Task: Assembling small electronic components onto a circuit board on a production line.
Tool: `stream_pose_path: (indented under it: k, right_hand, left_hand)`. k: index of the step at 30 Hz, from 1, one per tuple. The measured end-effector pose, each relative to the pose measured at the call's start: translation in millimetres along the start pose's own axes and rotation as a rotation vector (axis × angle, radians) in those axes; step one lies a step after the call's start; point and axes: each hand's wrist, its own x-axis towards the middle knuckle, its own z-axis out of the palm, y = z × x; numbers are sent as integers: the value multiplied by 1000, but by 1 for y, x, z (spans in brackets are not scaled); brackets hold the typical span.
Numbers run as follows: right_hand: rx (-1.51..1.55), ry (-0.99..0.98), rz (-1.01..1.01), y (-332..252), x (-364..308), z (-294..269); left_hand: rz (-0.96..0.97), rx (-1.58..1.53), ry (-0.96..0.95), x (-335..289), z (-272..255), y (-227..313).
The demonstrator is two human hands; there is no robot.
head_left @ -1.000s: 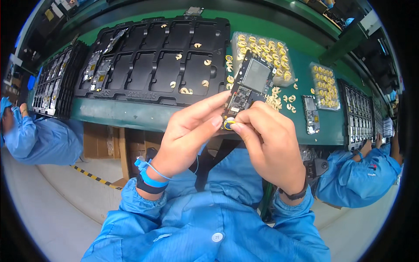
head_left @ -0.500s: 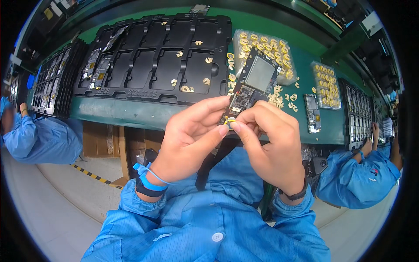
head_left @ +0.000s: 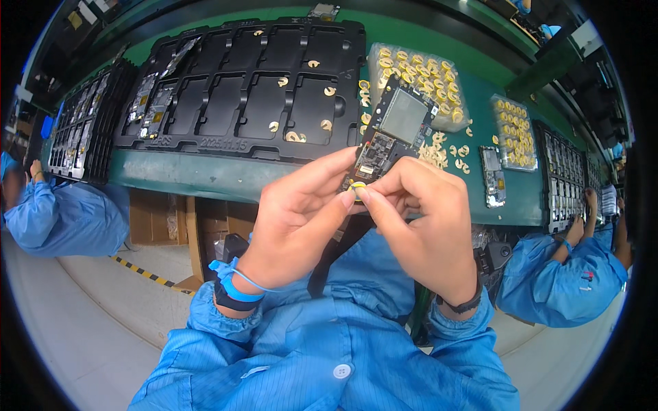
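Observation:
A dark circuit board with a large silver shield plate is held up at a tilt in front of me. My left hand is closed on its lower end, thumb on top and fingers underneath. At that same end, my right hand pinches a small round part with a yellow edge, which looks like a coin cell. Both thumb tips meet at this part, and its underside is hidden. Beyond the board stands a clear tray of yellow-rimmed round parts.
A black moulded tray with several boards and loose cream C-shaped pieces lies at the left. More cream pieces are heaped right of my hands, near another board and a second clear tray. Co-workers in blue sit on either side.
The yellow-edged round part has turned and shifted slightly left at the board's lower end, with my fingertips still on it. The board has moved a little left.

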Motion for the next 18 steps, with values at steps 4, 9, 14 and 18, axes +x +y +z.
stream_pose_path:
  k: [4,9,14,18]
  right_hand:
    - [59,-7,112,4,0,1]
    - [-61,40,-78,9,-4,3]
    - [-241,51,-283,14,-7,4]
    - [-187,50,-278,14,-6,2]
  left_hand:
    - [-15,-5,5,1,-1,2]
    - [-33,-17,-2,4,-5,6]
    - [-72,-53,37,7,-5,11]
    - [-74,-69,60,8,-4,11]
